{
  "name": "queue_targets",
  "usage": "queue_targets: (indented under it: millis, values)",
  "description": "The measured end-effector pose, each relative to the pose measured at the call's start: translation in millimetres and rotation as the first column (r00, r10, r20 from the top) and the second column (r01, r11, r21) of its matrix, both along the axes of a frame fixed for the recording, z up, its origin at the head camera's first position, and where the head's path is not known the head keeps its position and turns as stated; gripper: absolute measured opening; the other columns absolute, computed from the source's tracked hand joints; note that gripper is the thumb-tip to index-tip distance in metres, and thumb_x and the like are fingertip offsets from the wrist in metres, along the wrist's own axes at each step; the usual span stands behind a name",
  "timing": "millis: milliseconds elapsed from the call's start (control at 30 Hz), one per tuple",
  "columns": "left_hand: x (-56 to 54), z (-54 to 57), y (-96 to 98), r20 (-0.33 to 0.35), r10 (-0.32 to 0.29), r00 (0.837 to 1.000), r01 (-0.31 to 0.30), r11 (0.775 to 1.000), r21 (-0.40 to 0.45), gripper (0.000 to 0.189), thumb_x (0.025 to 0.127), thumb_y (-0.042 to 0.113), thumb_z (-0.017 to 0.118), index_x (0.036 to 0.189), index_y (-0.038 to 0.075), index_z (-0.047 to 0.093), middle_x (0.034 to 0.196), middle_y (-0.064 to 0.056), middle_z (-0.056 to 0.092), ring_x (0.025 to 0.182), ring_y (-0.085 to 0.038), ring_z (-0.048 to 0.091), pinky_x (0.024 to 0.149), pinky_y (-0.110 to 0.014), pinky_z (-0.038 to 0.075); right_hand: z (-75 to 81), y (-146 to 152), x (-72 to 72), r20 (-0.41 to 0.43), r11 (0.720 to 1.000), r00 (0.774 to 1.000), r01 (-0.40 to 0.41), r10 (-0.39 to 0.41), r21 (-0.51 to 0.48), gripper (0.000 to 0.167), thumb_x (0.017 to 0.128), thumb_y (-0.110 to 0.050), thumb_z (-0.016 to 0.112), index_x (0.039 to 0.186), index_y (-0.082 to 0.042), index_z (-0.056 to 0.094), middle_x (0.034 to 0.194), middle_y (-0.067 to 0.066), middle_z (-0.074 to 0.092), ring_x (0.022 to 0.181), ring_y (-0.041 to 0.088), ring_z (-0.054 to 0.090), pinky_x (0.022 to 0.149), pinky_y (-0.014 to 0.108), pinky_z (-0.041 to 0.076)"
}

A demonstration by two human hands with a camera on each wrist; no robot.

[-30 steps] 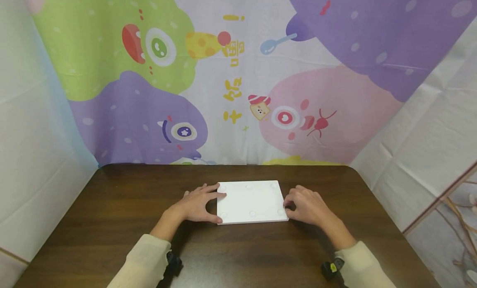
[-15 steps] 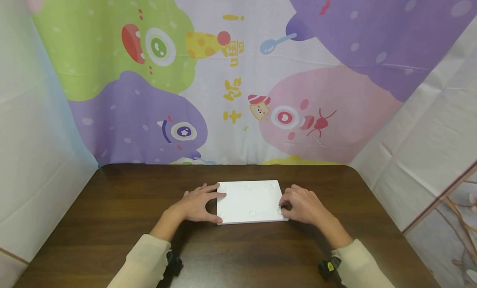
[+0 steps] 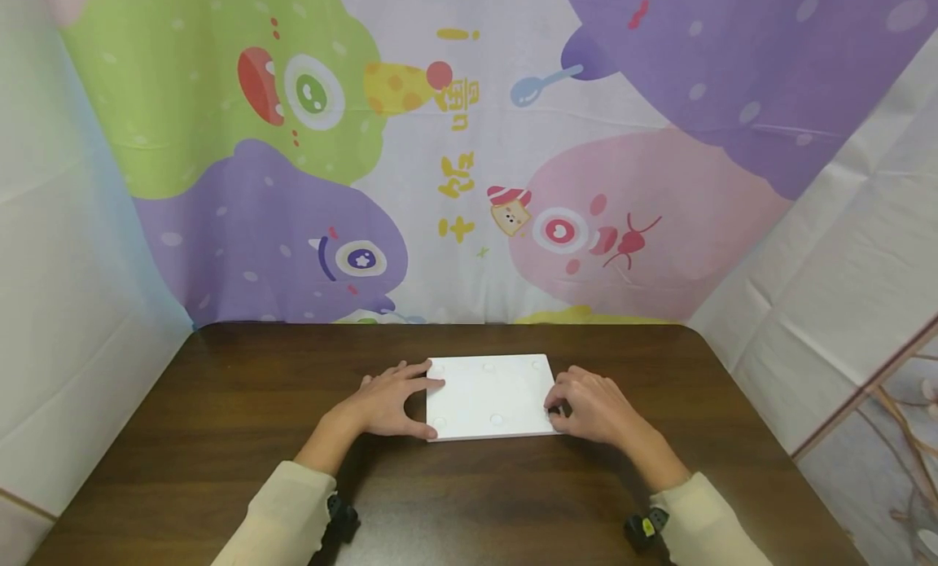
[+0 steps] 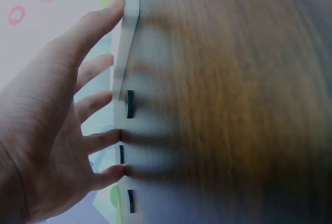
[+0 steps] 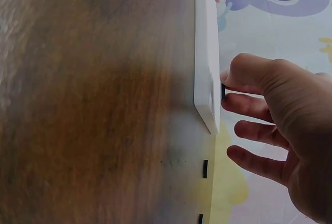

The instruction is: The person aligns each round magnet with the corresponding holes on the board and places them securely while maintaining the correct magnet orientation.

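A dark wood-grained worktop (image 3: 469, 501) is running back to a curtain (image 3: 432, 273) printed with green, purple and pink creatures, while pale sheets (image 3: 828, 305) are hanging at both sides. A white board (image 3: 489, 395) with round marks is lying on the worktop, between the hands. The left hand (image 3: 388, 403) is spreading wide, its thumb and fingertips touching the board's left end; the right hand (image 3: 597, 405) is pinching a small dark piece (image 5: 223, 92) at the near right corner.

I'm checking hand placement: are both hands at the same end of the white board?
No, the left hand is at the left end of the white board, the right hand at its right.
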State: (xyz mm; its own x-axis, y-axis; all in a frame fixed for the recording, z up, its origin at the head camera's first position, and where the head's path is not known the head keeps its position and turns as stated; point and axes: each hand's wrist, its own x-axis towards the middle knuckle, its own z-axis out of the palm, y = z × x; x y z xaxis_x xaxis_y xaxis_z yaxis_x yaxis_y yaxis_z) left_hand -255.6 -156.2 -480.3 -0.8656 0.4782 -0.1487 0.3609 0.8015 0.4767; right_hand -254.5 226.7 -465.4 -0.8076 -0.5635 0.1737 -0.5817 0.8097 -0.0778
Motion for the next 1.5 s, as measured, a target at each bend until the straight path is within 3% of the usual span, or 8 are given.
queue_targets:
  millis: [200,433,1100,1367,1500]
  values:
    - [-0.1,-0.4,0.0,0.002,0.002,1.000,-0.002,1.000,0.006,0.091,0.090,0.060,0.089,0.167,0.024,0.057,0.188,-0.010,0.032,0.173,-0.057,0.024,0.120,-0.099,0.018,-1.6,1.5,0.0,-0.005,1.000,1.000,-0.023,0.023,0.000,0.009,0.087,-0.017,0.090,0.095,-0.022,0.089,0.095,-0.007,0.078,0.088,0.012,0.065,0.065,0.023,0.050]
    - [-0.7,-1.7,-0.5,0.002,0.001,1.000,-0.001,1.000,0.006,0.091,0.090,0.061,0.088,0.167,0.025,0.056,0.188,-0.009,0.031,0.173,-0.057,0.024,0.120,-0.099,0.018,-4.0,2.8,0.0,-0.010,0.999,0.999,-0.047,0.047,0.002,0.009,0.087,-0.016,0.090,0.093,-0.022,0.089,0.095,-0.007,0.078,0.089,0.012,0.066,0.067,0.023,0.051]
    - [-0.7,-1.4,-0.5,-0.002,0.000,1.000,0.000,1.000,0.000,0.091,0.089,0.061,0.088,0.167,0.025,0.056,0.188,-0.009,0.031,0.172,-0.058,0.025,0.120,-0.098,0.019,-2.0,0.5,0.4,0.031,0.999,0.999,-0.023,0.022,0.042,0.010,0.089,-0.018,0.093,0.099,-0.021,0.092,0.097,-0.006,0.079,0.090,0.013,0.069,0.068,0.024,0.054]
    - [0.0,0.3,-0.2,0.001,0.000,1.000,0.000,1.000,0.003,0.091,0.090,0.060,0.088,0.167,0.025,0.056,0.188,-0.010,0.031,0.172,-0.058,0.024,0.121,-0.098,0.019,-3.3,0.8,-0.5,-0.018,0.999,0.999,-0.038,0.039,0.031,0.005,0.088,-0.018,0.093,0.088,-0.022,0.090,0.085,-0.009,0.074,0.077,0.005,0.057,0.060,0.020,0.044]
    - [0.1,1.0,0.0,0.001,0.000,1.000,0.000,1.000,0.003,0.091,0.090,0.060,0.088,0.167,0.024,0.056,0.188,-0.010,0.031,0.172,-0.058,0.024,0.121,-0.098,0.019,-3.6,0.8,-0.7,-0.013,0.999,0.999,-0.038,0.039,0.028,0.004,0.089,-0.018,0.093,0.089,-0.021,0.090,0.087,-0.009,0.074,0.078,0.006,0.060,0.061,0.020,0.045]
